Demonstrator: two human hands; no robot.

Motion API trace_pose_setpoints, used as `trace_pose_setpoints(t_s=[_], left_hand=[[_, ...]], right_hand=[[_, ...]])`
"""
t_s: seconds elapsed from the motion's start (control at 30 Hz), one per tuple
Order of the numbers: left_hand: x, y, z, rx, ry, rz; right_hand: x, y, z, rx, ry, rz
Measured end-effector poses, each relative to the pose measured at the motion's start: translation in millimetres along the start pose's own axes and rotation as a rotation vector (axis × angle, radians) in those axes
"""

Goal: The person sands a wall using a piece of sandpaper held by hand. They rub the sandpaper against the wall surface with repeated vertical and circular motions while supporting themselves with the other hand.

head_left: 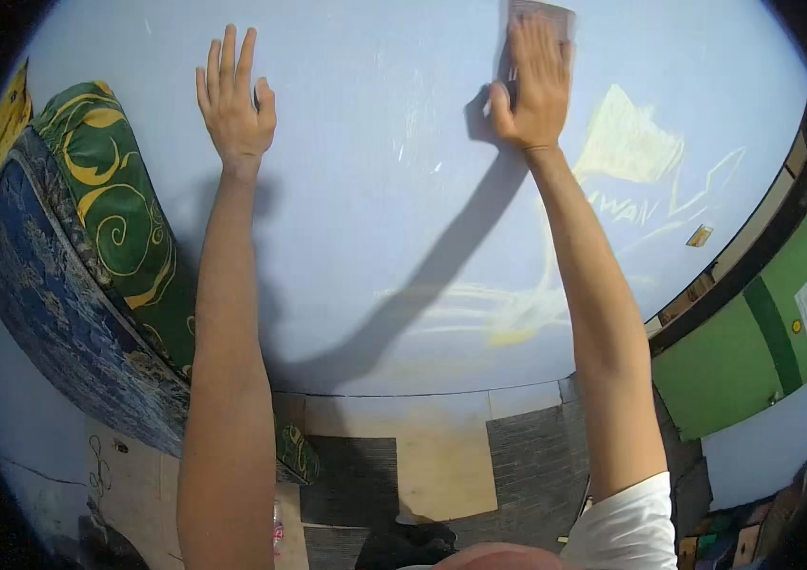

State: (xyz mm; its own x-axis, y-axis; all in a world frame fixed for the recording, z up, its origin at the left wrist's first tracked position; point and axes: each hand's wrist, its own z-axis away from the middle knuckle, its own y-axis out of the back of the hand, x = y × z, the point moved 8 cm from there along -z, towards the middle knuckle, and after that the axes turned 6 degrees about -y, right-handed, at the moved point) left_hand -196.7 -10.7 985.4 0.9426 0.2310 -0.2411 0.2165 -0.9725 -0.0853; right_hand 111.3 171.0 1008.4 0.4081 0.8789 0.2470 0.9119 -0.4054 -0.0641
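Note:
A pale blue wall (346, 228) fills the middle of the view. My right hand (537, 90) is raised high on it, fingers stretched flat over a thin dark grey-brown piece with fine lines (555, 13), pressing it to the wall. The piece's lower part is hidden behind the hand, and its edges look slightly smeared. To the left, my left hand (236, 109) is up with fingers spread and nothing in it; whether the palm touches the wall I cannot tell.
A blue patterned mattress (52, 256) and a green cushion with yellow swirls (118, 199) lean at the left. Pale yellow drawing marks (631, 138) cover the wall at right, near a green door (726, 361). Below lies a floor with dark mats (351, 480).

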Motion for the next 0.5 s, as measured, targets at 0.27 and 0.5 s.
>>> trace_pose_setpoints(t_s=[0.27,0.5], left_hand=[[-2,-4,3,-0.029,-0.007,-0.003],[-5,2,5,-0.018,-0.022,-0.019]], right_hand=[[-8,-4,1,-0.069,0.044,-0.001],[-23,-9,1,-0.140,0.112,-0.005]])
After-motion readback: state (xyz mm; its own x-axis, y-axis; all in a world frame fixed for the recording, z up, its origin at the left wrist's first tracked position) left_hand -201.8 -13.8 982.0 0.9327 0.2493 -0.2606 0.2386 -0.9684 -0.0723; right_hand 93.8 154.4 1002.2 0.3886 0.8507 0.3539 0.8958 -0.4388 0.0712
